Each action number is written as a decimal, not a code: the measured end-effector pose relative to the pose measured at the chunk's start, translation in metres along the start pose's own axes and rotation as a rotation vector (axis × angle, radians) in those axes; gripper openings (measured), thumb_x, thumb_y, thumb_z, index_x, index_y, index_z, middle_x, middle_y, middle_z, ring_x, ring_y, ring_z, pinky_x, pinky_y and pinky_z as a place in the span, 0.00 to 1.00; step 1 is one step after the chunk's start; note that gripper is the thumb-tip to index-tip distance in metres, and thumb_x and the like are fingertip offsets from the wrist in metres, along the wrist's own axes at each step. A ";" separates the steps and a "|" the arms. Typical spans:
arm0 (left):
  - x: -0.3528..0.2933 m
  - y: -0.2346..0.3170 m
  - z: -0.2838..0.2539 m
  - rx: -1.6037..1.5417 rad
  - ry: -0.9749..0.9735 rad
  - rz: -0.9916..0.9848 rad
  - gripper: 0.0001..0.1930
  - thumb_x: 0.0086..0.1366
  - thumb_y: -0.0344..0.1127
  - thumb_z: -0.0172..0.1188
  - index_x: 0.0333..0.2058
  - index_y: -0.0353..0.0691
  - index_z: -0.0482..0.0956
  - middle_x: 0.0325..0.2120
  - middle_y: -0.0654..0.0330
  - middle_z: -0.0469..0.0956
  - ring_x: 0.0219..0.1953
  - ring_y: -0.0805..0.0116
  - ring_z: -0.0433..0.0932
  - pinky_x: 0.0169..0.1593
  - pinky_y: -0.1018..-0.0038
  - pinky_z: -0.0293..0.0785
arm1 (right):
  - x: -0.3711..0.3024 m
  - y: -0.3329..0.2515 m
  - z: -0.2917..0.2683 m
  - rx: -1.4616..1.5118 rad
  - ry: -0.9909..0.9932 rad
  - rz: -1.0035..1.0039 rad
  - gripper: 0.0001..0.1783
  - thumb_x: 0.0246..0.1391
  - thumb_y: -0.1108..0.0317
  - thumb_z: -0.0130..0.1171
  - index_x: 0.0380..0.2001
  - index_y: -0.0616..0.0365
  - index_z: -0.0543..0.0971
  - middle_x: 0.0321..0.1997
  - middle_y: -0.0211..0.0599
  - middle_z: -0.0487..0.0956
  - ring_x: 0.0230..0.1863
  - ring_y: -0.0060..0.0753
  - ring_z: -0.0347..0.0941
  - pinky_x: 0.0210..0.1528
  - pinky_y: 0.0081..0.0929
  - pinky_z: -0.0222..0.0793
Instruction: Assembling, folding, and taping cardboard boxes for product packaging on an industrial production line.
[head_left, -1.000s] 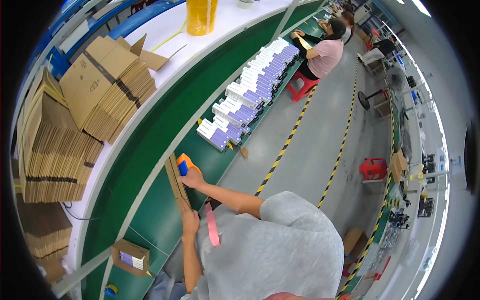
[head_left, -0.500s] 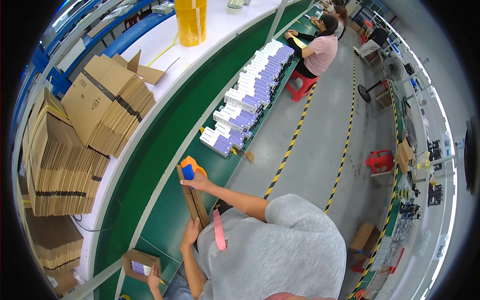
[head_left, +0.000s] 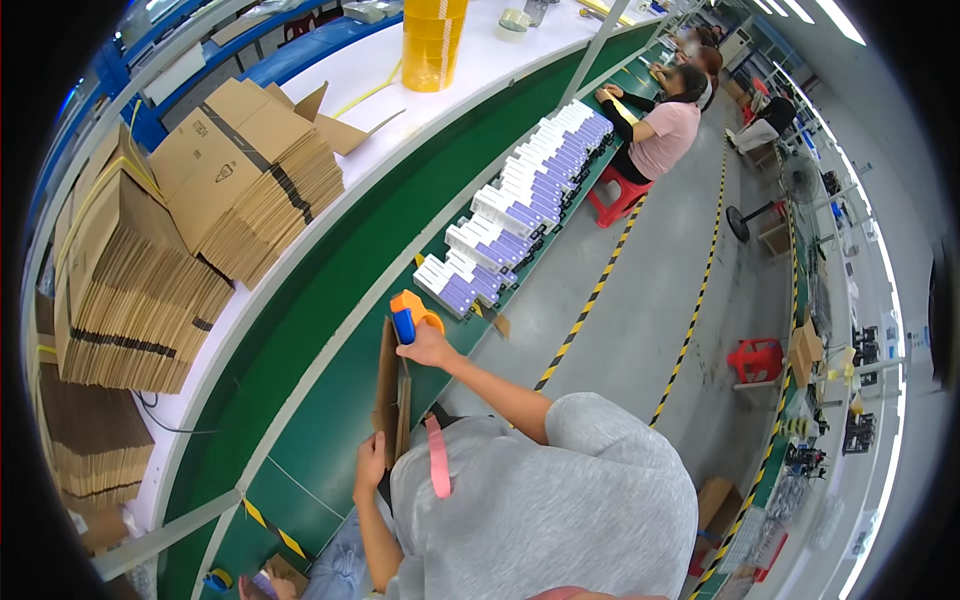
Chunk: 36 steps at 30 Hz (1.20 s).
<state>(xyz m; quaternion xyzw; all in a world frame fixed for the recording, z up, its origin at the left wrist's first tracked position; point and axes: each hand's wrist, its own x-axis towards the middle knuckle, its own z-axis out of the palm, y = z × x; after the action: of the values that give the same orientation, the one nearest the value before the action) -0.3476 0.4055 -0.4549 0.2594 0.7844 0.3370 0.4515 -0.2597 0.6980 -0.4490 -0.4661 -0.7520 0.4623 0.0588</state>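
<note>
A brown cardboard carton (head_left: 387, 385) is held in front of my body, tilted on edge over the green bench. My left hand (head_left: 370, 465) grips its near end, fingers closed along the side. At the far end, my right hand (head_left: 428, 347) is closed round an orange and blue tape dispenser (head_left: 408, 312), which touches or nearly touches the carton's top edge. A narrow gap shows between two of the carton's panels. The carton's contents cannot be seen.
Rows of white and purple boxes (head_left: 530, 190) stand on the bench beyond my right hand. Stacked flat cartons (head_left: 140, 290) and yellow tape rolls (head_left: 432, 45) sit on the white shelf at left. A co-worker (head_left: 668, 130) sits farther along; another's hands show at lower left.
My view has shifted, so the scene sits differently. The carton has turned and its panels stand apart more. At lower left, the neighbour's carton has moved down, mostly out of view.
</note>
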 end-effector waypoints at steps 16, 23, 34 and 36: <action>0.067 -0.024 -0.008 0.468 0.674 -0.480 0.38 0.70 0.52 0.46 0.64 0.26 0.46 0.63 0.33 0.51 0.58 0.28 0.62 0.54 0.41 0.66 | -0.080 0.000 0.035 0.082 -0.454 -0.260 0.21 0.39 0.55 0.69 0.24 0.64 0.76 0.24 0.47 0.77 0.30 0.42 0.77 0.36 0.38 0.72; 0.066 0.012 -0.002 0.642 0.484 -0.718 0.56 0.61 0.69 0.49 0.69 0.35 0.31 0.69 0.38 0.26 0.69 0.29 0.43 0.61 0.34 0.54 | -0.080 0.022 0.055 0.510 -0.314 -0.065 0.23 0.45 0.53 0.67 0.34 0.62 0.77 0.31 0.42 0.79 0.32 0.40 0.77 0.38 0.36 0.72; -0.001 -0.023 -0.065 0.512 -0.159 -0.034 0.61 0.48 0.68 0.66 0.68 0.34 0.47 0.66 0.26 0.30 0.69 0.30 0.37 0.70 0.62 0.49 | -0.062 0.043 0.097 -0.215 -0.234 0.168 0.55 0.32 0.35 0.69 0.48 0.76 0.67 0.43 0.61 0.78 0.47 0.55 0.77 0.49 0.41 0.73; -0.010 -0.018 -0.073 0.394 -0.181 0.104 0.52 0.45 0.58 0.73 0.63 0.32 0.63 0.66 0.24 0.34 0.71 0.37 0.39 0.70 0.64 0.51 | -0.055 0.055 0.101 -0.172 -0.241 0.259 0.52 0.33 0.36 0.69 0.47 0.77 0.70 0.44 0.61 0.79 0.48 0.53 0.78 0.49 0.39 0.73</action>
<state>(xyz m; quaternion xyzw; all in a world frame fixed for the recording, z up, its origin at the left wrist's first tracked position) -0.4097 0.3651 -0.4364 0.4119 0.7770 0.1757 0.4426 -0.2458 0.5996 -0.5284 -0.5038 -0.7239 0.4526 -0.1316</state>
